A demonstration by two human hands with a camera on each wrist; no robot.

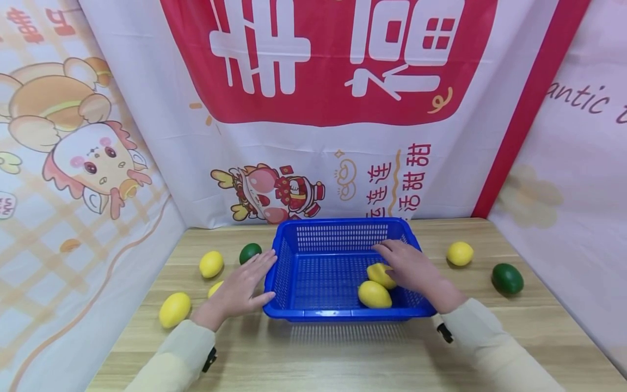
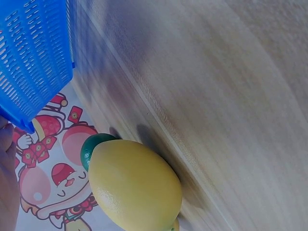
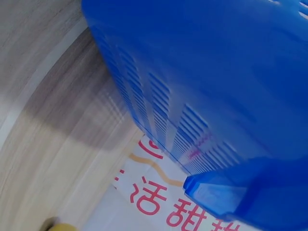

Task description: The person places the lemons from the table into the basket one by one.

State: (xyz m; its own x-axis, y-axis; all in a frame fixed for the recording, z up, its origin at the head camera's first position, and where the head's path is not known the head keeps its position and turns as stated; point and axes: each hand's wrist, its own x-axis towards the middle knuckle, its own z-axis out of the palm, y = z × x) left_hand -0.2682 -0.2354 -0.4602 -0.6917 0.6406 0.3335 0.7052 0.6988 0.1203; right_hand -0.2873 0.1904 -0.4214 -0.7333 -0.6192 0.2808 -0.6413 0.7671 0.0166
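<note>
A blue plastic basket [image 1: 318,272] with slotted walls stands on the wooden table. Inside it, toward the right, lie two lemons, one [image 1: 374,294] near the front wall and another [image 1: 380,275] just behind. My right hand [image 1: 411,267] reaches over the basket's right side, fingers extended close above the rear lemon and covering part of it. At the left rim, my left hand [image 1: 245,286] has its fingers straight against the basket's edge, thumb spread. In the left wrist view, the basket wall [image 2: 33,48] and a lemon [image 2: 134,185] show beside that hand.
Left of the basket lie a lemon [image 1: 174,310], a second lemon [image 1: 211,264], a partly hidden yellow fruit [image 1: 214,288] and a dark green fruit [image 1: 250,252]. On the right are a lemon [image 1: 460,253] and a dark green fruit [image 1: 507,279]. A printed cloth [image 1: 343,136] hangs behind.
</note>
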